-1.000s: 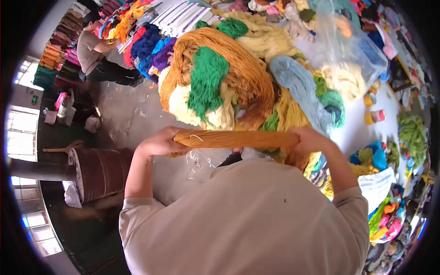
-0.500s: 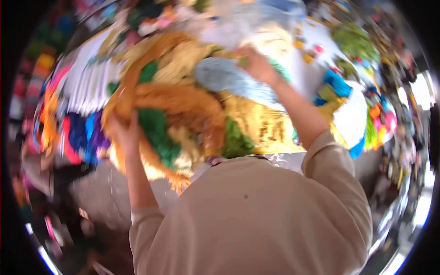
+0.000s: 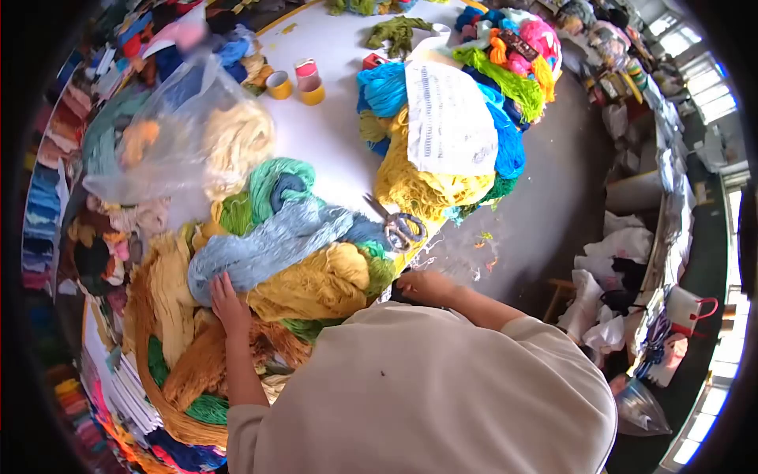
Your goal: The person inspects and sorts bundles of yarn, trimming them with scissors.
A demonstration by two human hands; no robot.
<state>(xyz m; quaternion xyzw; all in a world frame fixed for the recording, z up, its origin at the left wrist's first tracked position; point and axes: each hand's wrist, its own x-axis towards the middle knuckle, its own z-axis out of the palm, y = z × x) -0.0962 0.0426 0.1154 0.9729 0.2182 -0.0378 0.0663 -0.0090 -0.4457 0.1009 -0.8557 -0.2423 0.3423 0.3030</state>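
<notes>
My left hand [image 3: 230, 304] lies with its fingers stretched on the near-left end of a light blue yarn skein [image 3: 260, 249]. A golden yellow skein [image 3: 312, 284] is just right of that hand, and brown skeins [image 3: 197, 359] lie to its left and below. My right hand [image 3: 424, 287] is at the table's near edge, its fingers curled in. Something dark shows by its fingertips, too hidden to name. Beyond this hand, a pair of scissors [image 3: 403, 231] rests at the right end of the yarn heap.
A printed white sheet [image 3: 450, 118] lies over blue and yellow yarn on the right. Cardboard tubes [image 3: 308, 83] stand on the white tabletop [image 3: 339, 126]. A clear plastic bag [image 3: 178, 134] and cream yarn [image 3: 237, 146] are at the left. White bags [image 3: 588, 304] sit along the right wall.
The view has turned right. My left hand has gone from the brown skein to the light blue one. My right hand has come from above the yarn down to the table's edge.
</notes>
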